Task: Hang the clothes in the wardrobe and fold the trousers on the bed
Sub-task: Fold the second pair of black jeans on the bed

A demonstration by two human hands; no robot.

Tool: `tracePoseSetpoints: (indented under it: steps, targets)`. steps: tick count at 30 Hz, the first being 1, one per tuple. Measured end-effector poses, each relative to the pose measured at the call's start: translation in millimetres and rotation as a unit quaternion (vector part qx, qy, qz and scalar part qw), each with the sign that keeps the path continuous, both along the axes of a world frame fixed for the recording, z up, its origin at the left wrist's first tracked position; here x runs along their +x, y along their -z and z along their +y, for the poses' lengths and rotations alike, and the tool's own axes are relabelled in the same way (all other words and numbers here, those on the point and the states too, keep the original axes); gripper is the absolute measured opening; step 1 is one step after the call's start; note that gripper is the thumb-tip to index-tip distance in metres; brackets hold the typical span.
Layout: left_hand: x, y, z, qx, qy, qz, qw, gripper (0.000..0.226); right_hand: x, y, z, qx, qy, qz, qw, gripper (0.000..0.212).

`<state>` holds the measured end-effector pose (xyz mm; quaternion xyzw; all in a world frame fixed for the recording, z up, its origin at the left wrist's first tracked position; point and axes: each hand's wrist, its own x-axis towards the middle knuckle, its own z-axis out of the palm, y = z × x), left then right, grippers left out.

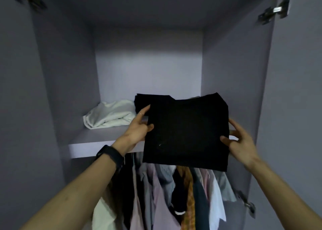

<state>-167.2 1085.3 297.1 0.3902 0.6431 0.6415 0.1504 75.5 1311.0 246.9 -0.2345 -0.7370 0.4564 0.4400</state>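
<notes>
A folded black garment (187, 133), square and flat, is held up in front of the open wardrobe at shelf height. My left hand (137, 128) grips its left edge, thumb on top and fingers behind. My right hand (239, 140) grips its right edge the same way. The garment's far edge reaches over the front of the wardrobe shelf (97, 142). On that shelf lie another folded black garment (144, 102) and a crumpled white cloth (109, 114) to its left. Whether the held piece is trousers I cannot tell.
Below the shelf several hanging clothes (167, 195) in pink, grey, orange and white fill the rail space. The wardrobe's lilac side walls (231, 72) close in left and right, with door hinges (273, 11) at the upper corners. A dark band sits on my left wrist (111, 155).
</notes>
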Motion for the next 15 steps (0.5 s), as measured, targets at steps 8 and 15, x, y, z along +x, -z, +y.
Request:
tracePoseSetpoints:
  steps: [8,15]
  targets:
    - [-88,-70,6,-0.02,-0.057,0.047,0.997,0.069,-123,-65,40,0.022,-0.057,0.018,0.998,0.066]
    - [-187,-118,56,-0.014,-0.091,0.068,0.993,0.07,-242,-139,104,0.055,-0.045,0.005,0.997,0.058]
